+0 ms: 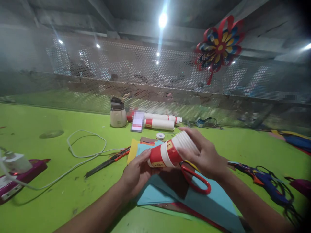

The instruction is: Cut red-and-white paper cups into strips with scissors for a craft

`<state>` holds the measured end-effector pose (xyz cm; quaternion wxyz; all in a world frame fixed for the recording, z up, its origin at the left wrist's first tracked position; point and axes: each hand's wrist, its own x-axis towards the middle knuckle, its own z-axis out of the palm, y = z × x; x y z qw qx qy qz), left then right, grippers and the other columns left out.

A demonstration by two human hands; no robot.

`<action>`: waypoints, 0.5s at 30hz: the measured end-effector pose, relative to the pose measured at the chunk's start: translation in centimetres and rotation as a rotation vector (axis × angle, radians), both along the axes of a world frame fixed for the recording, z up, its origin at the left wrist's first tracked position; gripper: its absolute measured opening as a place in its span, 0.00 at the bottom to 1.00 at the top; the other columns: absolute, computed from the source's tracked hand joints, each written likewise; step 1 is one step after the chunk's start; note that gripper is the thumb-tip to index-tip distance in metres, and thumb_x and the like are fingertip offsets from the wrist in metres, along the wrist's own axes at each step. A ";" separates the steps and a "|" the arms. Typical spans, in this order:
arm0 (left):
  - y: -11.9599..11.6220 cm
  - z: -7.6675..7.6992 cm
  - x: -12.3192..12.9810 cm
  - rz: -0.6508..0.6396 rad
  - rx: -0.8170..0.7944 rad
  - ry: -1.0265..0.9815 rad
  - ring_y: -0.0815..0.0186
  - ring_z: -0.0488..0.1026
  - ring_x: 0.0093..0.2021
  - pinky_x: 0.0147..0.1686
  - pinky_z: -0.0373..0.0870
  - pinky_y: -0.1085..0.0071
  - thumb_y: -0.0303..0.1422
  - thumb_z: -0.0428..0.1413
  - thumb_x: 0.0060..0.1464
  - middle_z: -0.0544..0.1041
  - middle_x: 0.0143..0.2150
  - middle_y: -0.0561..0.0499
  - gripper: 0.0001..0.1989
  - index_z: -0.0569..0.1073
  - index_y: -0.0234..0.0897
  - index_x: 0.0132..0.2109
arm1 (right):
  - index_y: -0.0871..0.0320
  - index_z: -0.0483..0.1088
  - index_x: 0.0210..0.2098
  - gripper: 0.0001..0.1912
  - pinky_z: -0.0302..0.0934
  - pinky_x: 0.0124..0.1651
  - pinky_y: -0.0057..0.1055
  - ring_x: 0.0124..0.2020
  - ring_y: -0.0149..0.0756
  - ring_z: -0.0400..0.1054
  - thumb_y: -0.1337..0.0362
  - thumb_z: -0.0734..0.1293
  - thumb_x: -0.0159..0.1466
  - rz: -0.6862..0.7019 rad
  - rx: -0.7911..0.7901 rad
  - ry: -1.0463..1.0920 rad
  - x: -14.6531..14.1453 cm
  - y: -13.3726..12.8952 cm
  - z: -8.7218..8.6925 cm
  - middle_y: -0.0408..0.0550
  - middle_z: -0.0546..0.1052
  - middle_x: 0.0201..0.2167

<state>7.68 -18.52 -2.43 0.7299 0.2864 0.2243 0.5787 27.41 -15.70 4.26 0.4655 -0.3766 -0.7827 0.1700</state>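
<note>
A short stack of red and white paper cups (pixel 167 152) is tilted between my two hands, above the sheets of coloured paper. My left hand (pixel 137 173) wraps round the red lower end of the stack. At the upper right end, my right hand (pixel 202 152) curls its fingers about the white rims. Beneath the cups lie light blue paper sheets (pixel 213 197) and a dark brown piece. Red-handled scissors (pixel 198 181) rest on this paper, their blades mostly hidden under the cups and my right hand.
Behind stand a white jar (pixel 118 115), a phone (pixel 137 121) and lying cup stacks (pixel 160 124). A dark orange-edged tool (pixel 108 161) and a white cable (pixel 87 155) lie left, near a power strip (pixel 26 174). A blue glue gun (pixel 262 181) lies right.
</note>
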 end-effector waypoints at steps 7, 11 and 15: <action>-0.2 -0.3 0.1 0.051 0.036 0.009 0.63 0.73 0.34 0.32 0.71 0.68 0.34 0.56 0.56 0.78 0.38 0.43 0.12 0.76 0.30 0.43 | 0.49 0.54 0.59 0.33 0.62 0.51 0.47 0.51 0.50 0.62 0.56 0.69 0.58 0.079 0.152 -0.204 -3.0 -0.9 -2.2 0.54 0.64 0.52; -0.2 -0.2 0.1 0.065 0.079 0.042 0.61 0.74 0.38 0.36 0.72 0.67 0.36 0.55 0.57 0.78 0.41 0.41 0.15 0.75 0.29 0.47 | 0.51 0.53 0.59 0.35 0.61 0.52 0.46 0.51 0.48 0.62 0.56 0.71 0.56 0.065 0.137 -0.207 -3.3 -1.3 -2.5 0.55 0.63 0.53; -0.3 -0.3 0.7 0.007 -0.005 0.191 0.59 0.76 0.36 0.36 0.73 0.64 0.37 0.56 0.56 0.78 0.40 0.38 0.18 0.73 0.25 0.47 | 0.52 0.59 0.57 0.35 0.59 0.55 0.44 0.53 0.47 0.63 0.60 0.73 0.52 0.044 -0.024 -0.104 -2.6 -0.8 -3.1 0.52 0.67 0.52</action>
